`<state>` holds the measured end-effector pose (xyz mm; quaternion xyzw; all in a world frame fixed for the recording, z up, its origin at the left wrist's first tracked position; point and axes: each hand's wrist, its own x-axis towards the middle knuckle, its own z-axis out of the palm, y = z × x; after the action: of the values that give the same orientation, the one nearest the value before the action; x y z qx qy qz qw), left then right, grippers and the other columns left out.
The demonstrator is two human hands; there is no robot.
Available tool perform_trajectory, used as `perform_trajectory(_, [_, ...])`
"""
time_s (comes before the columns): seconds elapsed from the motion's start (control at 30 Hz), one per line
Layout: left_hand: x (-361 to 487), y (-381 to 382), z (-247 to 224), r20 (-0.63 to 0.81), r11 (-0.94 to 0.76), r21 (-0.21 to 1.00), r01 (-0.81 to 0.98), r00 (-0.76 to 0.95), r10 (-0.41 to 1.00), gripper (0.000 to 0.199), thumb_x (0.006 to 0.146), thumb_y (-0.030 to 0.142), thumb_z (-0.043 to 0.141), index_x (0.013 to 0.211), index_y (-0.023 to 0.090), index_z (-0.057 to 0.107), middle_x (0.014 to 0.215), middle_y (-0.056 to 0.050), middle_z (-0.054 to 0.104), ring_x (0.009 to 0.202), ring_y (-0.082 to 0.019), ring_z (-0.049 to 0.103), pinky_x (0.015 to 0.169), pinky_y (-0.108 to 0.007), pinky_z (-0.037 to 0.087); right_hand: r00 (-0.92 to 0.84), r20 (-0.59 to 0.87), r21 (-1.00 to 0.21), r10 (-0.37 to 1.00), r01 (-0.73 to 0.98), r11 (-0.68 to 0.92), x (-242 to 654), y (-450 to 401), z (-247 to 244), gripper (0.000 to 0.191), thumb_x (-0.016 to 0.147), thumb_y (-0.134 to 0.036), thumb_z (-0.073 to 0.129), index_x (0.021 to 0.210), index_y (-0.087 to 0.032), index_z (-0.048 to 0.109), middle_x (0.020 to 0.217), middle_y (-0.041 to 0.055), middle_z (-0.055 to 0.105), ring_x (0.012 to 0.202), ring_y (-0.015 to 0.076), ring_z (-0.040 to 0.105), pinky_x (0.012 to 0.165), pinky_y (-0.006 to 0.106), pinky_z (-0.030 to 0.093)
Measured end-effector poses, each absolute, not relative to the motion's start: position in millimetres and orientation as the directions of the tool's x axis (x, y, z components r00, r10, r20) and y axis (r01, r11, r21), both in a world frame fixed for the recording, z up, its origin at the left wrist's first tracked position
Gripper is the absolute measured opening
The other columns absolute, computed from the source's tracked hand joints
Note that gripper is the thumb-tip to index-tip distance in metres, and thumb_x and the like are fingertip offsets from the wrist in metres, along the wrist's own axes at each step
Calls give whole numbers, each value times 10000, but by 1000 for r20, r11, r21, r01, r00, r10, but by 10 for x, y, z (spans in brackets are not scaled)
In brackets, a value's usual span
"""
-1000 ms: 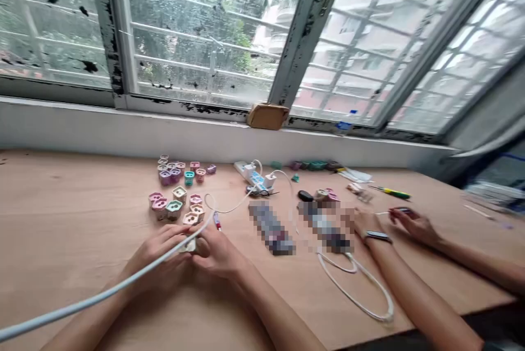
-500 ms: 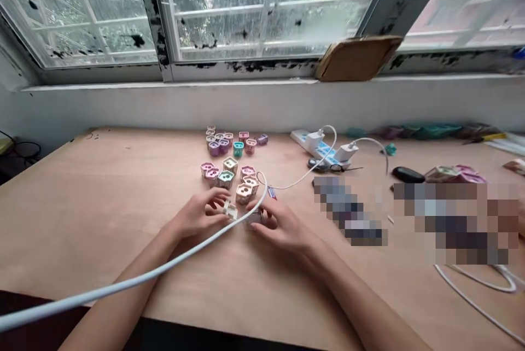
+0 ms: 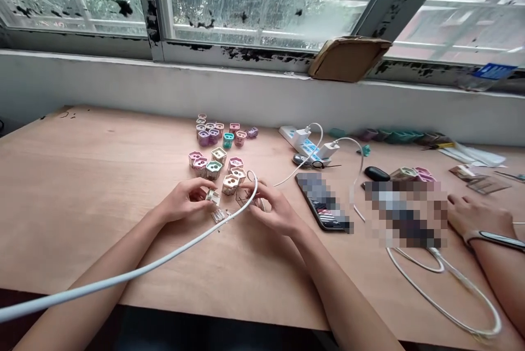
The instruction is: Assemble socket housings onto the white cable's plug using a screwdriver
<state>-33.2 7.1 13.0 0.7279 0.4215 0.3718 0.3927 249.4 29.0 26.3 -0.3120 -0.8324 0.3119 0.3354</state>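
Observation:
My left hand [image 3: 188,198] pinches a small whitish piece [image 3: 213,197] between thumb and fingers. Just below it on the table lie small clear pieces [image 3: 219,216]. My right hand [image 3: 273,206] is curled around a thin, see-through part [image 3: 244,198], partly hidden by the white cable [image 3: 180,255] that crosses in front. Beyond my hands stand small polygonal cups with coloured rims, among them a cream one [image 3: 230,184], a green one [image 3: 214,169] and a pink one [image 3: 196,158]. Farther back is another group with a teal cup [image 3: 228,139].
Right of my hands lie a phone [image 3: 322,203], a power strip [image 3: 305,146] with two plugs and a black oval case [image 3: 377,174]. Another person's hand [image 3: 478,217] rests at the right beside a blurred device. Cardboard [image 3: 348,59] leans on the window sill.
The view has turned to the right, showing more of the other person's arm. Clear pieces now show on the table below my left hand, which still holds the whitish piece.

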Motion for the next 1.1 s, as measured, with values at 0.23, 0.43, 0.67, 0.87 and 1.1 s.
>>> perform_trajectory(0.23, [-329,89,94,213,-287,929,234,296,931,364,818,357,776,1114,163,690,1052,-83,744,782,-175,725,692,-275,593,-575,370,-546,729,500,672,2538,408,171,200,865,-185,648,1057,-228,684,1054,78,646,932,221,647,818,339,553])
perform_trajectory(0.43, [-360,115,37,253,-301,925,232,214,944,366,811,369,793,1114,184,704,1073,-80,749,881,-198,728,775,-297,599,-421,689,-272,590,605,748,2553,338,267,75,914,-235,644,851,-199,625,848,66,644,767,216,634,683,323,508])
perform_trajectory(0.67, [-365,145,48,333,-356,904,237,135,933,348,810,352,791,1107,189,714,1086,-84,744,852,-183,704,728,-277,584,-774,528,-150,351,322,935,2186,117,253,443,856,-30,498,1229,-217,646,1206,96,723,1033,236,682,864,360,541])
perform_trajectory(0.87, [-334,124,63,327,-361,903,233,171,929,324,835,321,763,1126,191,704,1146,-82,726,893,-186,720,761,-286,603,-857,366,-245,363,287,926,1951,48,239,400,884,-11,478,1142,-222,699,1108,83,743,1023,228,655,908,363,531])
perform_trajectory(1.1, [-319,121,39,317,-356,899,257,182,931,331,846,342,761,1138,199,702,1086,-71,725,880,-185,702,744,-287,603,-791,299,-253,534,473,844,1991,71,150,145,981,-253,587,1054,-199,699,1003,93,687,892,226,633,792,351,528])
